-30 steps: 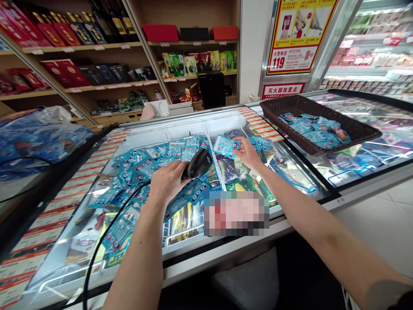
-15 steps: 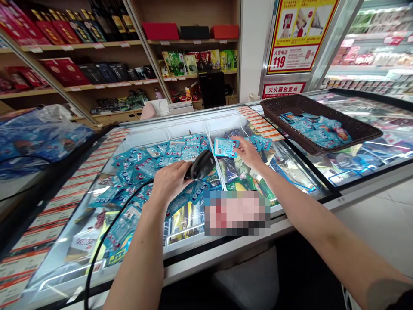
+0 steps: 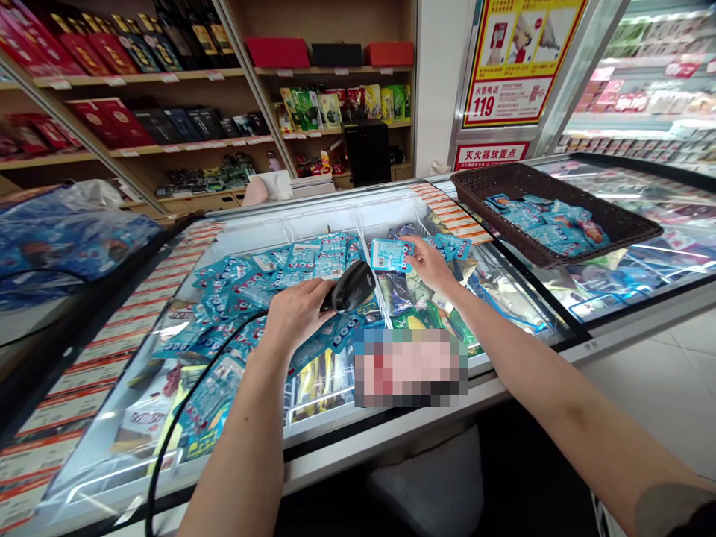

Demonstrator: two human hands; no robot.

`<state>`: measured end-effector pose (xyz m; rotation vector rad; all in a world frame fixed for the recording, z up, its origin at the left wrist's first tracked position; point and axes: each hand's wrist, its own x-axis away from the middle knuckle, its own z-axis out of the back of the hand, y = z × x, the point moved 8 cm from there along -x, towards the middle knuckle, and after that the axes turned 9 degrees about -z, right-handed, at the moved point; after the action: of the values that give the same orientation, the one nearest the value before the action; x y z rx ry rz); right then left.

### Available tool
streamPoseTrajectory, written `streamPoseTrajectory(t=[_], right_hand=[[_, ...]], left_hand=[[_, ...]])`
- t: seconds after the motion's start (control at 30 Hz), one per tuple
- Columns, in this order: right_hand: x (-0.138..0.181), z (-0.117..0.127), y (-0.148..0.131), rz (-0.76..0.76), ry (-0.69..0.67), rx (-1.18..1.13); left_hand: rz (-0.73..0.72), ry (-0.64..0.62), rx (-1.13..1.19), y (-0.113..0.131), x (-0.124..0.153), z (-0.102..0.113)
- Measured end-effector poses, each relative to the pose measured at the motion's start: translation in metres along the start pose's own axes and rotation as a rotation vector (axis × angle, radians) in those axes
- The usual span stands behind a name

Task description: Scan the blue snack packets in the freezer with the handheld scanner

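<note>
My left hand (image 3: 299, 309) is closed round the handle of a black barcode scanner (image 3: 353, 287), its head pointing right. From the scanner a black cable (image 3: 193, 399) runs down toward the lower left. My right hand (image 3: 429, 262) pinches a blue ice-pop-style packet (image 3: 390, 254) by its right end, with a white barcode patch facing me. The packet is held just beyond the scanner's head, apart from it. Below both hands, many similar blue packets (image 3: 246, 287) lie heaped in the chest freezer (image 3: 318, 485), left of a white wire divider.
A brown wicker basket (image 3: 609, 212) with blue packets rests on the freezer's right part. Clear plastic bags (image 3: 67, 231) of packets sit at the left. Price labels (image 3: 83, 377) line the freezer's glass. Stocked shelves (image 3: 168, 145) stand behind. A pixelated patch hides part of the front edge.
</note>
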<state>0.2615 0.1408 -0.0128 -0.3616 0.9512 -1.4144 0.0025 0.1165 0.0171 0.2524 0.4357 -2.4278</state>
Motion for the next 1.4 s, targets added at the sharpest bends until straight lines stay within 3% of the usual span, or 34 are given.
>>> streamPoseTrajectory(t=[0.67, 0.9, 1.17, 1.4], right_hand=[[0.0, 0.0, 0.001, -0.016, 0.017, 0.026], [-0.003, 0.002, 0.011, -0.064, 0.04, 0.213], [0.004, 0.019, 0.006, -0.037, 0.213, 0.517], [0.01, -0.011, -0.008, 0.164, -0.021, 0.589]], left_hand=[[0.003, 0.019, -0.008, -0.003, 0.001, -0.003], [0.165, 0.072, -0.022, -0.018, 0.008, 0.005], [0.356, 0.142, -0.068, -0.04, 0.021, 0.008], [0.385, 0.147, -0.113, -0.042, 0.022, 0.01]])
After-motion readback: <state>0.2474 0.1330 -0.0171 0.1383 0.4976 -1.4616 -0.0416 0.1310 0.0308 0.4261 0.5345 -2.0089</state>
